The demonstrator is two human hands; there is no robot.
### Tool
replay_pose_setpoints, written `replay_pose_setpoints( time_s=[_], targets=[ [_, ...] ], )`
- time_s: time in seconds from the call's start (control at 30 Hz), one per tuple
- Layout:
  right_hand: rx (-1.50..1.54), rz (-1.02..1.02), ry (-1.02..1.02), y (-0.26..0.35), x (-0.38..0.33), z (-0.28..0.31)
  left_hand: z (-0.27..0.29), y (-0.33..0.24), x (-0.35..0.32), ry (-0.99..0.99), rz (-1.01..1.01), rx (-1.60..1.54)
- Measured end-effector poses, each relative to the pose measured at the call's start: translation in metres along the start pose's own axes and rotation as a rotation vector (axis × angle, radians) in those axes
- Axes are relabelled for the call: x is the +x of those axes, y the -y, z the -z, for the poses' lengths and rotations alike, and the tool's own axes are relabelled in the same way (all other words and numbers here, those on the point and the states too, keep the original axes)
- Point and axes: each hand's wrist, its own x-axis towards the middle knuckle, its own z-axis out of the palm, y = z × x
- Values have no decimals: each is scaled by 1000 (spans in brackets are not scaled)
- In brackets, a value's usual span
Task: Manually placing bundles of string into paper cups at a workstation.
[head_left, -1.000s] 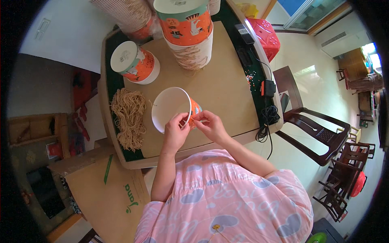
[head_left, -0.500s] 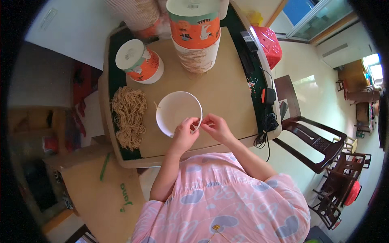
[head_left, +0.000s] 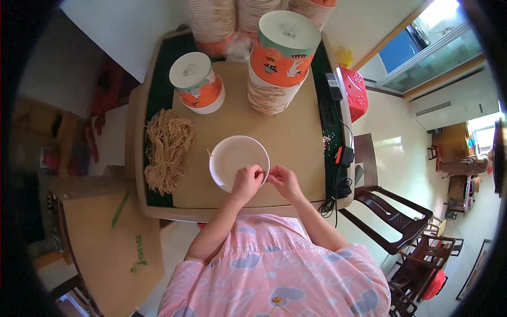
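Note:
A white paper tub [head_left: 232, 156] stands in front of me with its open mouth facing up. My left hand [head_left: 247, 182] reaches over its near right rim, fingers closed on the wall from the inside. Against the outside of that same rim, my right hand [head_left: 285, 184] has its fingertips pinched together; whatever lies between them is too small to make out. A short bit of twine [head_left: 209, 152] sticks out at the tub's left rim. Left of the tub lies a loose bundle of beige twine [head_left: 169, 150].
Behind stand a smaller upturned orange-and-green tub [head_left: 198, 87] and a taller stack of upturned tubs [head_left: 285, 50] with twine ends along its side. More stacked tubs [head_left: 211, 21] line the back. Cables [head_left: 343, 187] and a black-orange plug [head_left: 345, 156] lie at the table's right edge.
The view has shifted, so the table's back shows more. Both hands stay at the tub's right rim, with their fingers slightly repositioned.

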Motion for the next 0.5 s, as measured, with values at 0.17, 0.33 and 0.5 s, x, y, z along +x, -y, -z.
replay_pose_setpoints(
  time_s=[0.17, 0.33, 0.5],
  targets=[
    [212, -102, -97, 14, -5, -1, 0, -1, 0, 4, 13, -67],
    [288, -147, -101, 35, -19, -1, -3, 5, 0, 31, 43, -140],
    [290, -8, -105, 47, -29, -13, -10, 24, 4, 203, 186, -411]
  ],
)
